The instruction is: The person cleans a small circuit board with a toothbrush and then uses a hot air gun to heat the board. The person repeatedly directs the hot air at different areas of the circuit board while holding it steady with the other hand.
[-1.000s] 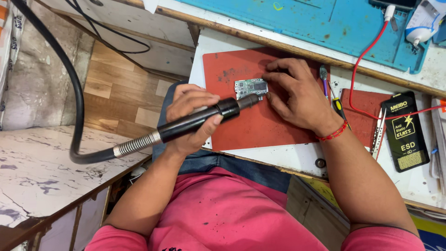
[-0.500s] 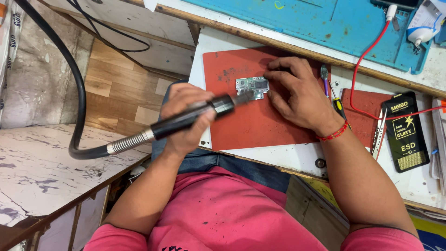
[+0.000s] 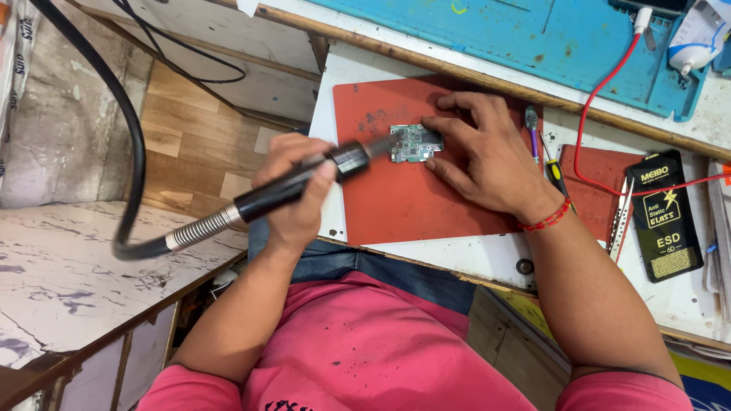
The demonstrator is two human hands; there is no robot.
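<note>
Circuit board (image 3: pixel 415 143), small and greenish, lies on the red mat (image 3: pixel 396 198) on the counter (image 3: pixel 472 255), pinned by the right hand (image 3: pixel 483 156), fingertips pressed on its 3 o'clock edge. Left hand (image 3: pixel 293 190) has its grip wrapped tight around the black rotary handpiece (image 3: pixel 304 183). The handpiece's long axis runs from 8 to 2 o'clock, tip at the board's 9 o'clock edge.

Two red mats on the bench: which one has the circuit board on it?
The larger red mat at the bench's front edge; the circuit board lies on it. The smaller red mat beside it carries only a red wire.
</note>
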